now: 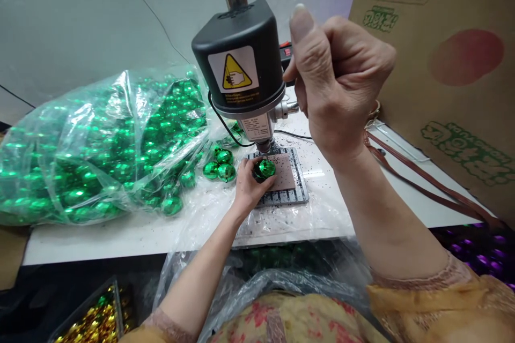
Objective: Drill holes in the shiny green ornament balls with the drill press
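Observation:
My left hand (250,185) is closed around a shiny green faceted ball (265,168), holding it on a pinkish-brown pad (286,174) over the slotted metal base (301,195) of a bench drill press. Directly above the ball is the lower end (263,146) of the black machine head (237,53), which carries a yellow warning label. Raised close to the camera, my right hand (336,77) is closed beside the head with its thumb up. Whatever its curled fingers hold is hidden; a silver side hub (286,109) shows just left of the wrist.
A big clear plastic bag (100,144) full of green balls lies at left, with several loose balls (225,171) by the base. Dark specks litter the white table (100,238). At right stand a cardboard box (442,64) and brown straps (438,182). Gold balls (94,321) sit below left.

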`<state>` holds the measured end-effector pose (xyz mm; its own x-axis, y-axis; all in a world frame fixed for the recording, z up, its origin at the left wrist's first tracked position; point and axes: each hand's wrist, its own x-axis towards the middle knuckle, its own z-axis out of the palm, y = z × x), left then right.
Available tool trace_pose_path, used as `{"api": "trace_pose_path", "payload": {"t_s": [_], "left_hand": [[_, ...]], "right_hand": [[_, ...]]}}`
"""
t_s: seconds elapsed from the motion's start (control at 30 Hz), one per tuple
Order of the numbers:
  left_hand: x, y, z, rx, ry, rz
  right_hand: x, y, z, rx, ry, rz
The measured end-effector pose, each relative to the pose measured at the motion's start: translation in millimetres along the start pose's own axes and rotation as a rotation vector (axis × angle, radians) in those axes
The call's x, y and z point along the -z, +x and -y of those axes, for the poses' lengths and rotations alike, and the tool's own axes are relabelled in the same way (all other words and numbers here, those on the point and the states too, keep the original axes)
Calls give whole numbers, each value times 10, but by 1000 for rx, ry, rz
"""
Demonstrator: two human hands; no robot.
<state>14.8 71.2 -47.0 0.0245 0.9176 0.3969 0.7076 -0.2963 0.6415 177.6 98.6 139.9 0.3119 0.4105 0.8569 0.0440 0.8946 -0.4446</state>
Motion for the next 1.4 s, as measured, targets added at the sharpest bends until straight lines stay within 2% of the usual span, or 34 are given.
{"api": "trace_pose_path", "payload": {"t_s": [0.17,0.43,0.63,0.87,1.1,1.4], "left_hand": [[-49,-5,-17,8,-6,-16],[-208,-47,93,-10,-254,20],[-205,-83,22,80,-350,37],[-225,-80,50,95,-352,40],[-249,-84,67,93,-355,34],[-230,-99,37,62,-340,33]], "right_hand": [[-12,-21,-24,-11,-64,-2],[-6,-20,-23,-37,-96,-2],[-5,-9,15,-20,-38,-8],[-5,-17,45,-27,22,-11],[61,-227,121,-70,-33,-33],[151,-378,26,-14,9,-33]]}}
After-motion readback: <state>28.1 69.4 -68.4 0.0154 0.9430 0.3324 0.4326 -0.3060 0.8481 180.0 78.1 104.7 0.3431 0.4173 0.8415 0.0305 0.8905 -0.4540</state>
